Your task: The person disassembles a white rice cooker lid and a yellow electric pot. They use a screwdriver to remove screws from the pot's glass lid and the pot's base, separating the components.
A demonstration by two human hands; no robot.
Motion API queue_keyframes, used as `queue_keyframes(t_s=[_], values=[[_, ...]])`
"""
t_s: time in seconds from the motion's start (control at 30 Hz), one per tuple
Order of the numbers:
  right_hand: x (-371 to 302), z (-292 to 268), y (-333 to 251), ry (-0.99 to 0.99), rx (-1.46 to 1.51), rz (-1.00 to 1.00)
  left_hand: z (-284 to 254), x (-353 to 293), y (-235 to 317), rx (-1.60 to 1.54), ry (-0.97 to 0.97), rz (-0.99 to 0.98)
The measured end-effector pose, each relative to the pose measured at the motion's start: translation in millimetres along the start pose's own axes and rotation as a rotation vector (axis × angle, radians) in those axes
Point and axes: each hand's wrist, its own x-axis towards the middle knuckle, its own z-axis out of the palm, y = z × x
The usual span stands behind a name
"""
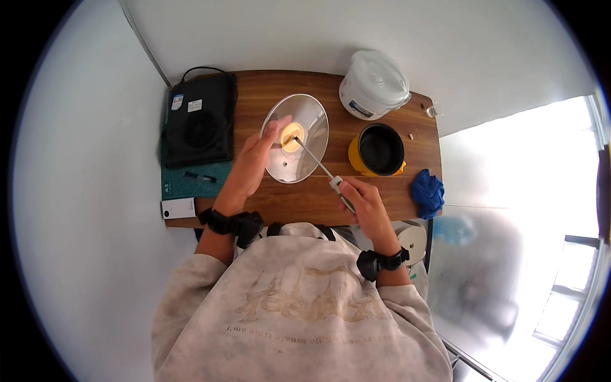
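Note:
My left hand [254,159] grips the rim of a round clear glass pot lid [313,116], which is tilted up above the table. A cream-yellow disc [293,136] sits at the lid's centre. In my right hand [366,202] is a screwdriver [316,158] with a pale and dark handle, my fingers wrapped round it. Its metal shaft runs up and left, and its tip meets the middle of the disc. Whether the tip sits in a screw is too small to tell.
On the wooden table [273,207], a black flat appliance [200,143] lies at the left, by a green cutting mat [175,181], a pen [200,177] and a white box [178,209]. Rightward stand a white lidded pot [375,83], a yellow pot [359,159] and a blue cloth [428,193].

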Motion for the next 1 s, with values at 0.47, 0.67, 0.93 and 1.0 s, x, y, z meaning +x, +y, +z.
queue_keyframes(t_s=[0.47, 0.67, 0.93, 1.0], values=[[10, -15, -22, 0.011, -0.54, -0.207, 8, 2, 9, 0.211, 0.083, -0.039], [16, -26, -27, 0.08, -0.782, -0.524, 5, 3, 8, 0.217, 0.062, -0.03], [10, -24, -36, 0.235, -1.446, -0.994, 7, 0, 6, 0.386, 0.035, -0.076], [8, -22, -42, 0.269, -1.533, -1.086, 4, 0, 1, 0.323, 0.017, -0.064]])
